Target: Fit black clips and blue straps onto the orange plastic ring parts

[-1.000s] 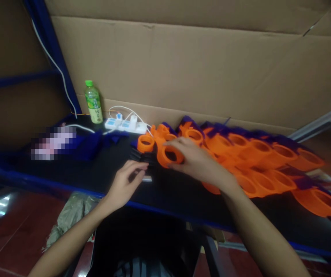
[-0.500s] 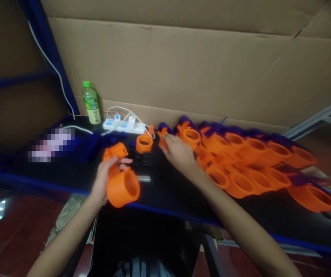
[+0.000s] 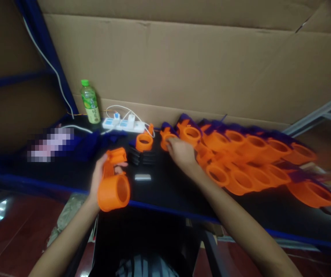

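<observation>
My left hand is wrapped around an orange plastic part, held up over the table's front edge. This part has a wide ring at its lower end and a smaller block at its top. Across the table, my right hand has its fingers curled on a smaller orange ring part, whose near side they partly hide. Another orange ring stands to the left of it. Between the hands lie black pieces and a flat silvery strip.
Many orange ring parts with dark blue pieces crowd the right side of the black table. Behind stand a white power strip with cables and a green-capped bottle. A cardboard wall closes the back.
My right hand has shifted slightly right, and its fingers have curled in at the small orange ring part, which now shows more. My left hand has moved a little left with its part.
</observation>
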{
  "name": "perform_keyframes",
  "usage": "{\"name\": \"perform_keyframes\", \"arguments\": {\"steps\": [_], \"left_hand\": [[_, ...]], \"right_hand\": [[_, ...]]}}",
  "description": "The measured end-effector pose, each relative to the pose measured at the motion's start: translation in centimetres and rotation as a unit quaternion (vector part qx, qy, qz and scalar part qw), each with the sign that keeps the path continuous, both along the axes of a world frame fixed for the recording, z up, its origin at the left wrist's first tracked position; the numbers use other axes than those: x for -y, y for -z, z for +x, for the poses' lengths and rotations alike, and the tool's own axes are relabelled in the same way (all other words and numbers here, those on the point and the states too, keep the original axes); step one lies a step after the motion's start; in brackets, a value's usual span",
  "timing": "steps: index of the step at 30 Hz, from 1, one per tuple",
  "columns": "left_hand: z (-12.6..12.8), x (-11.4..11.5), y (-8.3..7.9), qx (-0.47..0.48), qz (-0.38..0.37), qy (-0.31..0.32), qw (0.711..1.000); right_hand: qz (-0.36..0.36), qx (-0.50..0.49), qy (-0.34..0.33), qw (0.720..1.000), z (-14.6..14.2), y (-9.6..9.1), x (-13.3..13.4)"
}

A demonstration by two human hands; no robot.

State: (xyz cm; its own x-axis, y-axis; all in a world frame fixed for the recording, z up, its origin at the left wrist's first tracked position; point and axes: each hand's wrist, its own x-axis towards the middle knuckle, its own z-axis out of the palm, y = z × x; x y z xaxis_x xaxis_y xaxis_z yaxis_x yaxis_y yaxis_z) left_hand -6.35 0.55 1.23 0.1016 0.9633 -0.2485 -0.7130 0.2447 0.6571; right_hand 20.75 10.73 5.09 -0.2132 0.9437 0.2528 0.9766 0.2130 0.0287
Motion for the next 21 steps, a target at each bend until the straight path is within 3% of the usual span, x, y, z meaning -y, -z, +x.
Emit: {"name": "perform_keyframes", "arguments": {"steps": [4, 6, 8, 10, 12, 17, 21], "left_hand": [[-0.3, -0.2, 0.3, 0.025, -0.013, -0.012, 1.000], [-0.3, -0.4, 0.5, 0.006, -0.008, -0.009, 1.000], [-0.3, -0.7, 0.6, -0.010, 0.000, 0.001, 1.000], [-0.3, -0.9, 0.6, -0.016, 0.005, -0.002, 1.000], [-0.3, -1.1, 0.5, -0.019, 0.012, -0.012, 1.000], [-0.2, -0.9, 0.4, -0.060, 0.017, 0.000, 0.998], [0.2, -0.5, 0.7, -0.120, 0.022, 0.022, 0.992]], "right_hand": [[0.004, -0.004, -0.006, 1.000, -0.5, -0.4, 0.8], [0.010, -0.023, -0.046, 0.999, -1.0, -0.6, 1.9], [-0.010, -0.053, -0.155, 0.986, -1.7, -0.7, 3.5], [-0.061, -0.061, -0.281, 0.956, -2.6, -0.5, 5.5], [-0.100, -0.028, -0.333, 0.937, -3.5, -0.1, 7.3], [-0.086, 0.042, -0.274, 0.957, -4.9, 0.9, 9.5], [-0.085, -0.012, -0.236, 0.968, -4.8, 1.1, 9.4]]}}
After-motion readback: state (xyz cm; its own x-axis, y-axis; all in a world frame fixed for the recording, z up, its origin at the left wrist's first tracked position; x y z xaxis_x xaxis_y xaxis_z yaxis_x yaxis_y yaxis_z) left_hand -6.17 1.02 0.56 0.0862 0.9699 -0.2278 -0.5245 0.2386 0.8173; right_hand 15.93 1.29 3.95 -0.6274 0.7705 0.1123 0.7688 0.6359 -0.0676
